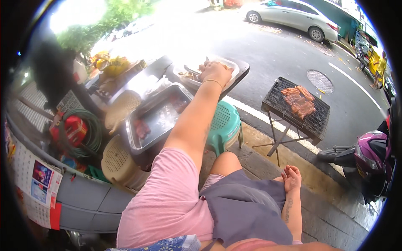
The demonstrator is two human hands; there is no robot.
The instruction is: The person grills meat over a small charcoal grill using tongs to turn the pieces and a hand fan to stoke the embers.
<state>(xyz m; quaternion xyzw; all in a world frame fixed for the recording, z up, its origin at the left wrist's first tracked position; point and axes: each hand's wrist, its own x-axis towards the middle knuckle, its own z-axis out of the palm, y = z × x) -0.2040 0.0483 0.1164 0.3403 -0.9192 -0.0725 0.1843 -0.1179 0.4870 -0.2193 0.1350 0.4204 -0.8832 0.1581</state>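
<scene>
My left hand (216, 72) reaches far forward over a white tray (238, 67). Its fingers bend down and press together, and what is in them is hidden from above. Beside the fingers lie a shiny metal handle-like piece (191, 69) and some small pale items I cannot make out. My right hand (292, 178) rests palm up by my right thigh, fingers loosely curled and nothing visible in it. Under my left forearm stands a steel pan (136, 121) with a few pieces of raw-looking red meat (142, 129). Reddish meat (298, 102) lies on a charcoal grill (322, 119) at the right.
A teal plastic stool (224, 117) and a beige one (115, 159) stand near my legs. The grill's thin legs stand at the curb. A purple motorcycle (372, 150) is at the right, a silver car (289, 16) across the road. A coiled green hose (86, 131) hangs left.
</scene>
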